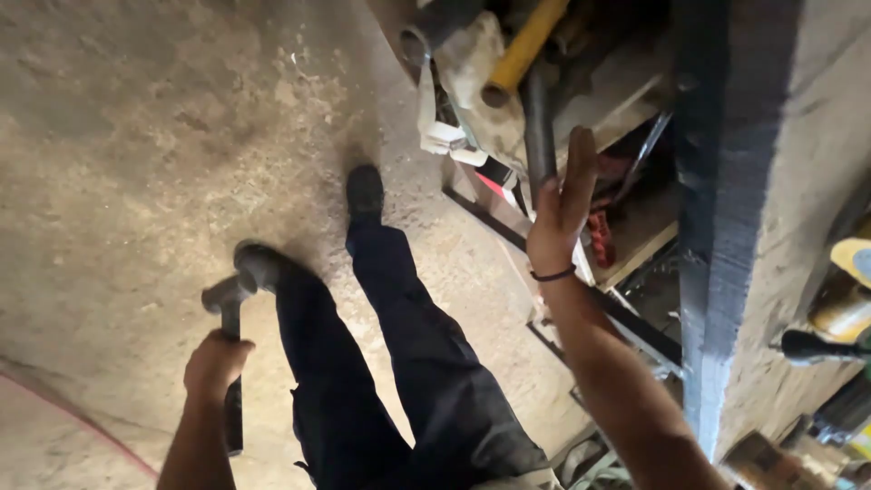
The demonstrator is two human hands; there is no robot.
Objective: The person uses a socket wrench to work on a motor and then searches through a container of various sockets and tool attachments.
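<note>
I look straight down at my dark trousers and black shoes on a bare concrete floor. My left hand is closed around the dark handle of a hammer, whose grey metal head points up beside my left shoe. My right hand is raised with fingers spread and holds nothing. It reaches toward a cluttered shelf and is nearest to a dark metal pipe. A black band circles the right wrist.
The shelf holds a yellow tube, white rags, red-handled tools and scrap metal. A dark steel upright runs beside a rough wall. At the far right sit a yellow roll and a dark tool. A red line crosses the floor's lower left.
</note>
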